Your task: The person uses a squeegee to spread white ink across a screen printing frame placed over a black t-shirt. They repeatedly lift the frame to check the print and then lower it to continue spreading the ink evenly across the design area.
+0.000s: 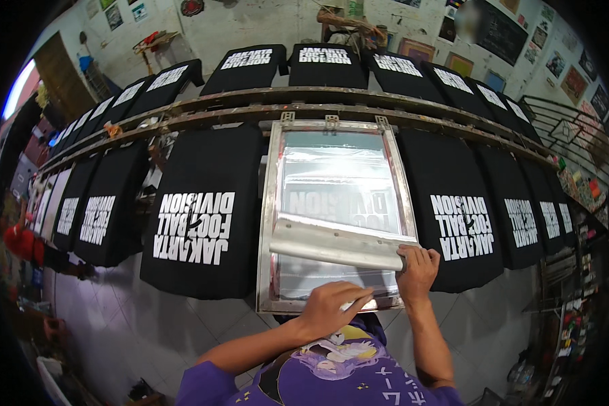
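Note:
A metal-framed printing screen (272,203) lies flat over a black shirt in the middle of a long row. A wide metal squeegee (331,245) rests across the lower part of its mesh. My right hand (418,273) grips the squeegee's right end. My left hand (330,308) lies on the screen's near frame edge, fingers curled over it. The shirt under the screen is hidden, apart from faint white lettering showing through the mesh.
Black shirts with white block lettering (195,211) (457,210) lie on boards to both sides. A second row of shirts (325,64) sits behind two curved metal rails (203,111). Shelves with small colourful items (578,271) stand at the right. Pictures hang on the far wall.

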A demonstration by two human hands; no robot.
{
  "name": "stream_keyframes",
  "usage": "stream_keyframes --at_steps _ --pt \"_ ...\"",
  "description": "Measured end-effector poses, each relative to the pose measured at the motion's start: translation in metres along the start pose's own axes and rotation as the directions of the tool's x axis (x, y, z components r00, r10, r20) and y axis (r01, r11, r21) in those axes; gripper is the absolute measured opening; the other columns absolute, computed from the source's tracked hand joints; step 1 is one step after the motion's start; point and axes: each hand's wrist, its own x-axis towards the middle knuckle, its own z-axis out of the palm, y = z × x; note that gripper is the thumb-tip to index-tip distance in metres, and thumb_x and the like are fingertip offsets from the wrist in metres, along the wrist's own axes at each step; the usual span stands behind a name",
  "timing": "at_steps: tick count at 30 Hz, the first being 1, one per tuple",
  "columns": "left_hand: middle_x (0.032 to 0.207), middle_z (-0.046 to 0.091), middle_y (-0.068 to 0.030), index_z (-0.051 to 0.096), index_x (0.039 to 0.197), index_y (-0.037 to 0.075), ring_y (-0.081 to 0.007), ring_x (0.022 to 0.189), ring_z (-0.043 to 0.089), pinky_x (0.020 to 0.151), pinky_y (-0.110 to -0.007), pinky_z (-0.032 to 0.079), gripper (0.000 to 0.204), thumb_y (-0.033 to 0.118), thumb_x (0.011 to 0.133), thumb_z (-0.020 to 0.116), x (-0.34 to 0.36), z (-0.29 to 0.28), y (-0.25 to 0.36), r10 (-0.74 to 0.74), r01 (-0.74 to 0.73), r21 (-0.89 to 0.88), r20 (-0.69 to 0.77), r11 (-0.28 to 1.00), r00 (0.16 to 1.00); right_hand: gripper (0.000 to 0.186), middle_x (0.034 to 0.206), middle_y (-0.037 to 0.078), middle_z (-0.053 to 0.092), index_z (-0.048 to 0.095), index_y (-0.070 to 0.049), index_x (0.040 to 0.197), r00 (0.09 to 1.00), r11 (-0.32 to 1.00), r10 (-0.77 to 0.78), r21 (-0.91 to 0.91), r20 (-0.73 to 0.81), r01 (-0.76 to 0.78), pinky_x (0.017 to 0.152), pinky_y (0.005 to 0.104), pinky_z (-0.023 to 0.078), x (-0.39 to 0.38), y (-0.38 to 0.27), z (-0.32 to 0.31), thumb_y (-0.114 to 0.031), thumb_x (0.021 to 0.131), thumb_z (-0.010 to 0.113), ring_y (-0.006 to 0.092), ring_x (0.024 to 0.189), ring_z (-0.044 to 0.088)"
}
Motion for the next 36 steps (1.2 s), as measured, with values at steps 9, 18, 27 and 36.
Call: stream_keyframes --at_steps 9,18,27,36 --pt "0.111 0.066 -0.0038 0.07 0.123 0.008 -0.0257 0.106 0.059 0.09 -0.044 0.048 0.058 0.019 0.068 0.086 0.042 -0.102 -0.059 -0.061 0.023 0.754 0.024 0.656 0.998 0.018 0.092 0.0 0.071 0.065 -0.014 0.09 0.975 0.974 -0.22 0.058 0.016 0.219 0.09 0.041 0.044 0.036 0.033 0.025 -0.005 0.076 0.069 0.0186 0.086 0.066" --pt "0.101 0.072 -0.0038 0.074 0.104 0.014 -0.0289 0.098 0.065 0.086 -0.04 0.056 0.041 0.005 0.064 0.079 0.139 -0.129 -0.174 0.0 0.108 0.665 -0.16 0.739 0.987 0.012 0.088 0.006 0.07 0.068 -0.01 0.091 0.899 0.947 -0.309 0.01 0.31 0.322 0.098 0.044 0.043 0.153 0.091 0.125 -0.004 0.085 0.06 0.0225 0.092 0.067" --pt "0.092 0.072 -0.0029 0.077 0.096 0.013 -0.0279 0.091 0.065 0.081 -0.038 0.056 0.025 0.006 0.072 0.077 0.203 -0.135 -0.233 0.056 0.174 0.728 -0.279 0.663 0.959 0.021 0.09 0.005 0.068 0.068 -0.011 0.09 0.931 0.955 -0.296 0.094 0.213 0.282 0.093 0.0425 0.044 0.199 0.117 0.201 0.001 0.073 0.067 0.0262 0.096 0.065" --pt "0.113 0.074 -0.0035 0.075 0.112 0.013 -0.029 0.097 0.068 0.088 -0.045 0.053 0.054 0.007 0.058 0.08 0.036 -0.067 -0.165 0.031 0.107 0.68 -0.187 0.725 0.982 0.045 0.107 0.006 0.068 0.069 -0.013 0.104 0.941 0.992 -0.107 0.094 0.321 0.081 0.091 0.0464 0.045 0.013 0.074 0.094 -0.011 0.062 0.083 0.0259 0.11 0.063"
